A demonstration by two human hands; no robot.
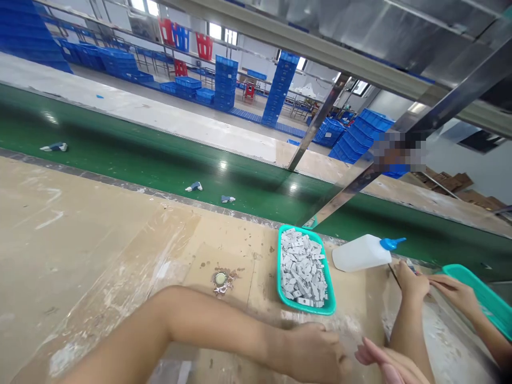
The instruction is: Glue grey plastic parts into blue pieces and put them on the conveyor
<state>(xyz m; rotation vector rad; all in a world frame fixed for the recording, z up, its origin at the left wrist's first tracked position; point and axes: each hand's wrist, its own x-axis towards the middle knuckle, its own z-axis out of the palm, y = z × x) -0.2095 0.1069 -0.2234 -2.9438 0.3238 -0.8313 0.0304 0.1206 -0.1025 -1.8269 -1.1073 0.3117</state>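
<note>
My left hand (316,352) reaches in from the lower left, its fingers curled closed over the worktable; whatever they hold is hidden. Just to its right is my right hand (390,362), cut off by the bottom edge, with fingertips drawn together and nothing I can make out between them. The two hands are close but apart. Beyond my left hand stands a green basket (280,285) heaped with small pale grey parts (304,266). A small round cap-like dish (220,278) sits in a wet patch on the table left of the basket.
A white squeeze bottle (360,253) with a blue nozzle lies by the basket. At the right, a co-worker's hands (414,280) work beside another green basket (476,282). Several small parts (194,186) lie on the green conveyor belt (132,160). A metal post (344,194) rises behind the basket.
</note>
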